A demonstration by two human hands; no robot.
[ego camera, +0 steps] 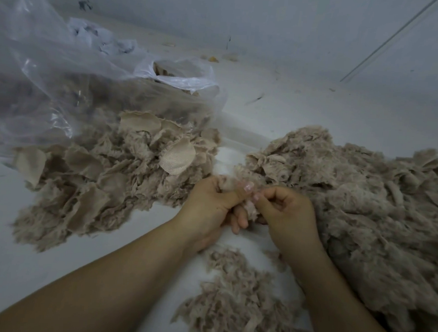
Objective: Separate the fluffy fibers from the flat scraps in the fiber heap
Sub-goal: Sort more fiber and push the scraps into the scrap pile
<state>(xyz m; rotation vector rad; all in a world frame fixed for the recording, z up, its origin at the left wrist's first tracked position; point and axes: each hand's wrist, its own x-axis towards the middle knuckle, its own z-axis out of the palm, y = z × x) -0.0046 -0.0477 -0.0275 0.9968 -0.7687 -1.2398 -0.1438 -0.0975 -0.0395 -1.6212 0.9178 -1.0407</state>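
Note:
A big beige fiber heap point(363, 213) fills the right side of the white surface. A second pile point(104, 179) on the left holds fluffy tufts mixed with flat fabric scraps, one flat scrap point(178, 157) lying on top. A smaller fluffy pile point(232, 307) lies near me between my forearms. My left hand point(210, 203) and my right hand point(284, 211) meet at the centre, both pinching one small pale tuft point(250, 206) between thumbs and fingers.
A large clear plastic bag point(51, 83) lies at the left rear, with beige material inside. A smaller white plastic bag point(182, 76) with scraps stands behind the left pile. The grey wall point(273, 20) runs close behind. Loose bits dot the surface near the wall.

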